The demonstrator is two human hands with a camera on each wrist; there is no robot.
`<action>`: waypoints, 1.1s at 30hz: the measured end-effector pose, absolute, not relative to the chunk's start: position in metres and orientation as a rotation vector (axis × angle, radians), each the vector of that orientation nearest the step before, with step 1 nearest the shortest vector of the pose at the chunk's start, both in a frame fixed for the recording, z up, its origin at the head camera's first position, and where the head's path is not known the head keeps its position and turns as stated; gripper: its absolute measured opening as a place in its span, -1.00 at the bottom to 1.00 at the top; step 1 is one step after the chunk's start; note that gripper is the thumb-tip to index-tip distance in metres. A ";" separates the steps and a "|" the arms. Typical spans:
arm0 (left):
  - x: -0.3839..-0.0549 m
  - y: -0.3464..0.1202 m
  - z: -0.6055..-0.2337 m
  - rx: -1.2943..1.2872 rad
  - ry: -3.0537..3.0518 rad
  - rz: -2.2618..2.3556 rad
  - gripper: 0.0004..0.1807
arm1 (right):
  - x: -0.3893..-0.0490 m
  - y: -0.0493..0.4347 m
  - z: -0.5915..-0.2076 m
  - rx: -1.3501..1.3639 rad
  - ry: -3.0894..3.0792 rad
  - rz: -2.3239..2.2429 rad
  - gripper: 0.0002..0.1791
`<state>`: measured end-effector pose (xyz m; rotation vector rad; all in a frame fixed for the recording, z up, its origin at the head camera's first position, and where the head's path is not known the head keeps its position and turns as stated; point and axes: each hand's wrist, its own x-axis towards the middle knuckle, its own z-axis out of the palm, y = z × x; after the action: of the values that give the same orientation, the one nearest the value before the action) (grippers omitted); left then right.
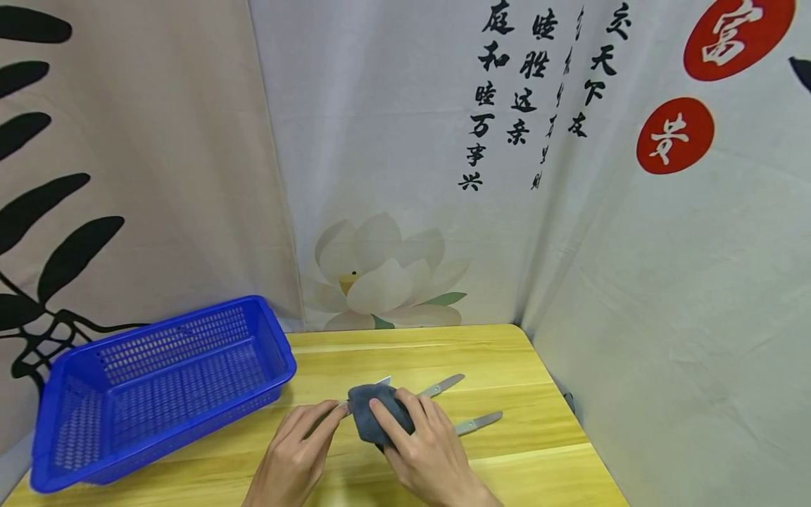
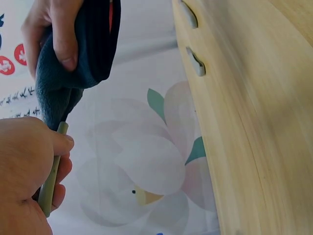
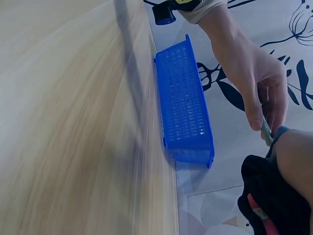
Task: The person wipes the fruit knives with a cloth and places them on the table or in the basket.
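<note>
My left hand (image 1: 294,451) grips the slim grey-green handle (image 2: 49,183) of a knife. My right hand (image 1: 431,440) holds a folded dark blue-grey cloth (image 1: 374,415) over the knife's blade, thumb and fingers pressing it from both sides. A small bright tip (image 1: 384,380) of metal shows past the cloth's far edge; the rest of the blade is hidden in the folds. In the right wrist view the cloth (image 3: 259,181) hangs dark, with a red patch on it. Both hands are raised over the front of the table.
Two more knives with grey-green handles lie on the wooden table (image 1: 538,451), one farther back (image 1: 443,384) and one nearer (image 1: 479,422), right of the cloth. A blue perforated plastic basket (image 1: 161,447) stands at the left. Printed curtains hang behind and at the sides.
</note>
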<state>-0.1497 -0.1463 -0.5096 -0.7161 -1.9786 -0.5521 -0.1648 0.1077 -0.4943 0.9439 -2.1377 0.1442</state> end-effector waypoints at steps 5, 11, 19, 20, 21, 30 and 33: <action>-0.150 -0.146 -0.509 -0.727 -1.954 -0.553 -0.46 | -0.166 0.113 -0.494 0.931 -2.168 0.144 -0.12; -0.149 -0.146 -0.508 -0.726 -1.955 -0.546 -0.46 | -0.170 0.119 -0.496 0.915 -2.168 0.155 -0.11; -0.150 -0.147 -0.510 -0.702 -1.957 -0.520 -0.44 | -0.176 0.125 -0.497 0.880 -2.170 0.166 -0.04; -0.150 -0.147 -0.510 -0.701 -1.955 -0.520 -0.44 | -0.176 0.126 -0.497 0.877 -2.170 0.168 -0.04; -0.150 -0.147 -0.510 -0.697 -1.958 -0.519 -0.44 | -0.177 0.126 -0.498 0.873 -2.168 0.169 -0.03; -0.150 -0.150 -0.511 -0.678 -1.979 -0.476 -0.40 | -0.181 0.130 -0.496 0.786 -2.186 0.182 -0.07; -0.149 -0.151 -0.512 -0.678 -1.989 -0.466 -0.39 | -0.179 0.127 -0.494 0.797 -2.170 0.217 -0.06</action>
<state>-0.1495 -0.1506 -0.5120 -0.6778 -1.9887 -0.4663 -0.1794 0.1275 -0.4940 0.7973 -2.1700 0.2166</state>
